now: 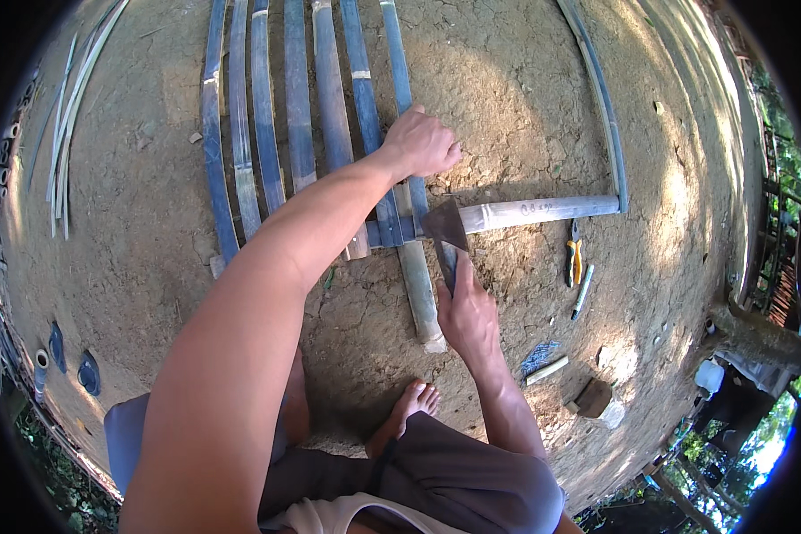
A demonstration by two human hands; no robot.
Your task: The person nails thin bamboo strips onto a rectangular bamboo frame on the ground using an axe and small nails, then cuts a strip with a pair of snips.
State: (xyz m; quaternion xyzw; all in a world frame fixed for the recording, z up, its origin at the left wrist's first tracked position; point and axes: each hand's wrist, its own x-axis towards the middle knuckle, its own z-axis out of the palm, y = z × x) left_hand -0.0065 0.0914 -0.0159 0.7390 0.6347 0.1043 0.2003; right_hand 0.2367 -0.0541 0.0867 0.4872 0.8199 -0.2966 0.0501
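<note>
My left hand (423, 142) is closed in a fist over the rightmost bluish bamboo slat (400, 67) of a row; what lies inside its fingers is hidden. Gripped by the handle in my right hand (472, 316) is a hatchet. Its dark metal head (447, 224) sits just over the joint where that slat meets a crosswise bamboo pole (543, 210). Several more bamboo slats (297, 89) lie side by side to the left, partly covered by my left forearm. A short bamboo piece (421, 298) sticks out below the joint, towards me.
Yellow-handled pliers (574, 258) and a marker pen (584, 292) lie right of my right hand. Further right are a brown block (594, 398) and a pale short stick (546, 370). A long bamboo pole (603, 98) borders the right side. Thin strips (73, 125) and sandals (89, 372) lie left.
</note>
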